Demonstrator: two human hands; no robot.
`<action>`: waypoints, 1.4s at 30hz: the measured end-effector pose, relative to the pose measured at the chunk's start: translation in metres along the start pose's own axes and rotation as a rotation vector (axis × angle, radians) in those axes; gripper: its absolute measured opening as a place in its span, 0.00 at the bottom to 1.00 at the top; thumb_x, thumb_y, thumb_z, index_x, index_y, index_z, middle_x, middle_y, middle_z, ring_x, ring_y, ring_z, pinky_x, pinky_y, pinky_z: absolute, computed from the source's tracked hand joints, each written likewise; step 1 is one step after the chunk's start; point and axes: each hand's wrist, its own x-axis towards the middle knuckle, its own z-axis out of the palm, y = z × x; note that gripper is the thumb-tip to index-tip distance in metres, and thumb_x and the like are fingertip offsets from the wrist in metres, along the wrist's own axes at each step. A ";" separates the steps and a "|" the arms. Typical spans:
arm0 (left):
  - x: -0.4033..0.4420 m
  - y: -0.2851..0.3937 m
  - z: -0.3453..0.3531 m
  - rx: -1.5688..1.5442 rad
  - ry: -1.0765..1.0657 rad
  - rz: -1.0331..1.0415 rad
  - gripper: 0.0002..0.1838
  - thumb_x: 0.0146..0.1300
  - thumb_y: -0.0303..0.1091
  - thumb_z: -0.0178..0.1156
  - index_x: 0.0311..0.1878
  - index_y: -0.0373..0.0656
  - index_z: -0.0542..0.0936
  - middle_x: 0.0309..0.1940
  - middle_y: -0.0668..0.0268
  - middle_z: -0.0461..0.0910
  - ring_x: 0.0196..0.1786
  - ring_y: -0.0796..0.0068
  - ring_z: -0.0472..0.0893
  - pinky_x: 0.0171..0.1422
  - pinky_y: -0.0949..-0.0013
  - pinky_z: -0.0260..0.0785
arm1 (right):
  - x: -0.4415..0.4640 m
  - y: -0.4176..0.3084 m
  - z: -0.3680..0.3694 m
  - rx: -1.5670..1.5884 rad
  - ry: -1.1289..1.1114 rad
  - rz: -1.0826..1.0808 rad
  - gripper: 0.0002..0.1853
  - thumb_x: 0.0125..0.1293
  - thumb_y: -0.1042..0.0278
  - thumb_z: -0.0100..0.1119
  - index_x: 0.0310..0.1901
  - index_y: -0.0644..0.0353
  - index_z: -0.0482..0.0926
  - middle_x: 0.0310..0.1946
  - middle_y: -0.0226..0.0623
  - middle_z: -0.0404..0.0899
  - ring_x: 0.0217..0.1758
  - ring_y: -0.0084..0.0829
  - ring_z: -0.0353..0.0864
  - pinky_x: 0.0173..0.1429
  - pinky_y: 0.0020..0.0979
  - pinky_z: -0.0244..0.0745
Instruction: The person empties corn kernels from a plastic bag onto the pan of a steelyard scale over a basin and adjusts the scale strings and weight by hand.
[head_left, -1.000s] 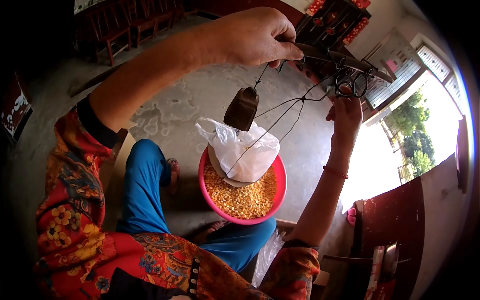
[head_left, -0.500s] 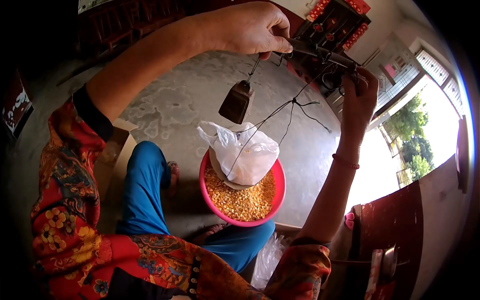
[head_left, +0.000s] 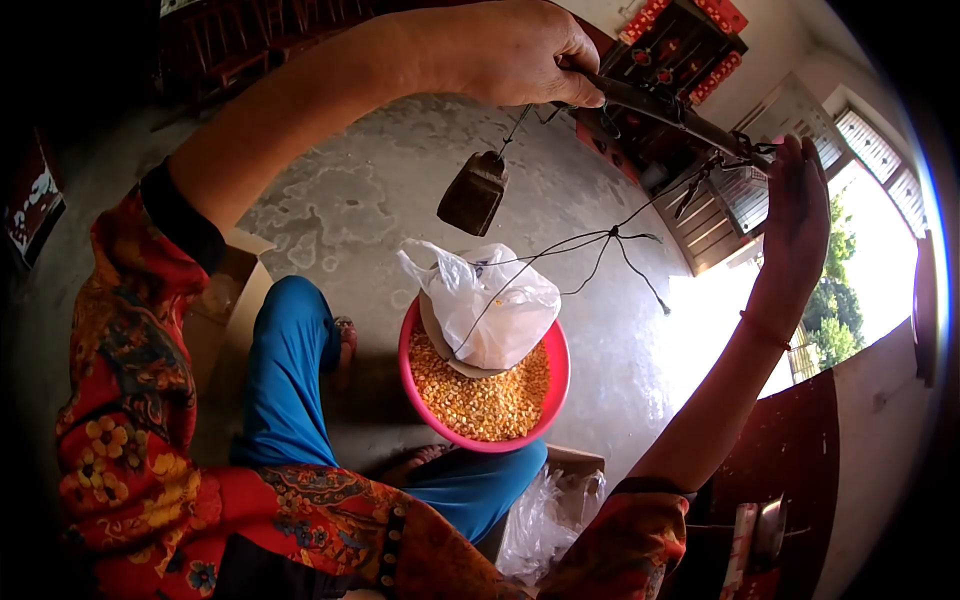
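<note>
My left hand [head_left: 535,55] pinches the thick dark beam [head_left: 660,105] of a hanging scale near its left end. A dark metal weight [head_left: 473,193] hangs on a cord just below that hand. My right hand [head_left: 798,215] is raised at the beam's right end, its fingers stretched upward and touching or very near it. Knotted dark cords [head_left: 613,232] run from the beam's right part down to a pan [head_left: 473,370], where a white plastic bag [head_left: 505,315] sits. The pan rests on yellow kernels [head_left: 480,400] in a pink basin [head_left: 562,385].
My knees in blue trousers [head_left: 290,370] flank the basin. A cardboard box [head_left: 235,290] stands at the left; clear plastic bags [head_left: 545,515] lie in another box at the lower right. Wooden chairs [head_left: 225,50] line the back, and a bright doorway [head_left: 840,290] is at the right.
My right hand has moved right along the beam to its end, and its fingers have straightened. The weight has shifted slightly up and left, and the knotted cords hang lower.
</note>
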 end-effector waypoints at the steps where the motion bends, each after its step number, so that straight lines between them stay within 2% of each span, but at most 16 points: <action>1: 0.000 -0.001 -0.002 0.000 0.002 -0.001 0.14 0.62 0.37 0.55 0.35 0.32 0.78 0.22 0.52 0.76 0.26 0.63 0.75 0.34 0.61 0.64 | 0.000 0.002 0.005 -0.214 0.052 -0.076 0.16 0.68 0.72 0.46 0.54 0.70 0.70 0.43 0.44 0.78 0.46 0.30 0.78 0.50 0.26 0.76; 4: -0.003 -0.005 -0.004 -0.111 -0.066 0.008 0.15 0.60 0.38 0.57 0.34 0.32 0.78 0.24 0.53 0.78 0.28 0.65 0.76 0.35 0.62 0.65 | 0.010 0.001 -0.002 -0.292 0.072 -0.057 0.16 0.68 0.71 0.46 0.53 0.70 0.71 0.44 0.45 0.78 0.46 0.31 0.79 0.51 0.27 0.76; 7: -0.005 -0.006 0.004 0.048 0.150 0.210 0.15 0.56 0.38 0.61 0.33 0.32 0.77 0.27 0.55 0.78 0.31 0.66 0.76 0.37 0.64 0.66 | 0.010 -0.003 -0.003 -0.254 0.112 -0.023 0.15 0.68 0.71 0.46 0.53 0.69 0.71 0.44 0.44 0.78 0.47 0.31 0.78 0.51 0.26 0.76; 10: 0.011 -0.008 -0.001 0.046 0.012 -0.021 0.17 0.53 0.39 0.64 0.34 0.32 0.77 0.29 0.54 0.78 0.33 0.65 0.76 0.38 0.64 0.66 | 0.013 0.001 -0.009 -0.389 -0.135 -0.085 0.16 0.68 0.69 0.48 0.54 0.65 0.72 0.45 0.43 0.78 0.48 0.31 0.78 0.51 0.26 0.75; 14: 0.009 -0.008 -0.005 -0.042 -0.001 0.072 0.14 0.55 0.36 0.63 0.32 0.32 0.76 0.23 0.57 0.76 0.28 0.69 0.75 0.33 0.65 0.66 | 0.010 -0.002 -0.004 -0.853 -0.038 -0.178 0.15 0.67 0.66 0.50 0.51 0.62 0.76 0.44 0.42 0.79 0.48 0.31 0.78 0.53 0.29 0.72; 16: 0.007 -0.008 -0.007 -0.091 -0.037 0.120 0.13 0.56 0.35 0.62 0.31 0.32 0.76 0.21 0.59 0.76 0.25 0.71 0.75 0.31 0.65 0.66 | 0.006 -0.005 0.010 -1.084 -0.184 -0.254 0.15 0.65 0.59 0.53 0.46 0.60 0.80 0.41 0.40 0.81 0.48 0.29 0.78 0.54 0.30 0.70; 18: 0.006 0.001 -0.006 -0.114 -0.064 0.106 0.11 0.57 0.33 0.60 0.31 0.32 0.76 0.18 0.60 0.75 0.23 0.73 0.74 0.29 0.66 0.65 | 0.001 0.001 0.039 -0.978 -0.280 -0.244 0.16 0.64 0.54 0.55 0.41 0.59 0.82 0.38 0.38 0.81 0.46 0.27 0.78 0.55 0.29 0.69; 21: 0.004 0.019 -0.004 -0.111 -0.056 -0.067 0.10 0.57 0.32 0.60 0.31 0.31 0.77 0.17 0.62 0.74 0.22 0.74 0.74 0.28 0.67 0.65 | 0.009 0.016 0.063 -1.219 -0.489 -0.132 0.18 0.63 0.53 0.57 0.39 0.61 0.82 0.32 0.38 0.82 0.35 0.24 0.81 0.44 0.26 0.74; 24: 0.009 0.011 0.000 -0.160 -0.058 -0.077 0.10 0.57 0.32 0.61 0.31 0.31 0.77 0.17 0.62 0.74 0.22 0.75 0.74 0.29 0.68 0.65 | 0.014 0.035 0.071 -1.225 -0.705 0.214 0.17 0.64 0.54 0.56 0.37 0.62 0.82 0.24 0.37 0.81 0.22 0.23 0.79 0.32 0.24 0.74; 26: 0.014 0.001 0.002 -0.136 -0.061 0.032 0.11 0.56 0.32 0.62 0.31 0.32 0.78 0.18 0.62 0.75 0.24 0.74 0.74 0.30 0.69 0.65 | 0.016 0.044 0.066 -0.902 -0.709 0.225 0.18 0.64 0.53 0.54 0.36 0.63 0.81 0.17 0.34 0.78 0.13 0.21 0.74 0.22 0.26 0.71; 28: 0.014 -0.003 0.002 -0.100 -0.060 0.126 0.11 0.55 0.33 0.62 0.31 0.32 0.78 0.19 0.62 0.75 0.25 0.73 0.75 0.32 0.69 0.66 | 0.024 0.038 0.061 -0.933 -0.806 0.234 0.17 0.64 0.53 0.54 0.40 0.61 0.80 0.24 0.34 0.81 0.23 0.21 0.79 0.30 0.26 0.75; 30: 0.012 -0.001 0.000 -0.074 -0.048 0.169 0.11 0.55 0.33 0.63 0.31 0.32 0.79 0.23 0.60 0.77 0.28 0.71 0.76 0.34 0.69 0.66 | 0.026 0.036 0.056 -0.670 -0.580 0.274 0.15 0.66 0.58 0.53 0.48 0.59 0.77 0.36 0.31 0.79 0.36 0.20 0.75 0.46 0.26 0.70; 34: 0.014 0.003 0.000 0.027 0.008 0.107 0.11 0.55 0.33 0.62 0.31 0.32 0.79 0.27 0.57 0.79 0.31 0.70 0.76 0.36 0.68 0.66 | 0.055 0.005 0.038 -0.266 -0.726 0.288 0.13 0.67 0.61 0.49 0.44 0.64 0.71 0.33 0.31 0.71 0.39 0.22 0.72 0.58 0.33 0.66; 38: 0.014 -0.001 -0.004 -0.024 0.048 0.084 0.11 0.54 0.34 0.63 0.31 0.33 0.80 0.24 0.58 0.79 0.29 0.72 0.76 0.35 0.68 0.66 | 0.063 -0.024 0.046 -0.795 -0.931 0.125 0.13 0.63 0.63 0.54 0.43 0.63 0.72 0.31 0.28 0.67 0.39 0.21 0.70 0.55 0.28 0.65; 39: 0.014 -0.004 -0.005 -0.063 0.070 0.088 0.11 0.54 0.34 0.63 0.31 0.33 0.80 0.23 0.59 0.79 0.28 0.72 0.76 0.35 0.67 0.66 | 0.053 -0.021 0.058 -0.990 -0.608 -0.035 0.15 0.61 0.63 0.56 0.46 0.63 0.74 0.31 0.27 0.69 0.37 0.17 0.70 0.52 0.25 0.65; 42: 0.023 -0.019 -0.008 -0.031 0.090 0.201 0.10 0.53 0.34 0.64 0.31 0.35 0.81 0.21 0.60 0.79 0.26 0.73 0.75 0.33 0.67 0.66 | 0.081 -0.015 0.072 -1.063 -0.346 -0.216 0.18 0.62 0.62 0.56 0.50 0.64 0.74 0.34 0.30 0.75 0.36 0.18 0.71 0.48 0.23 0.66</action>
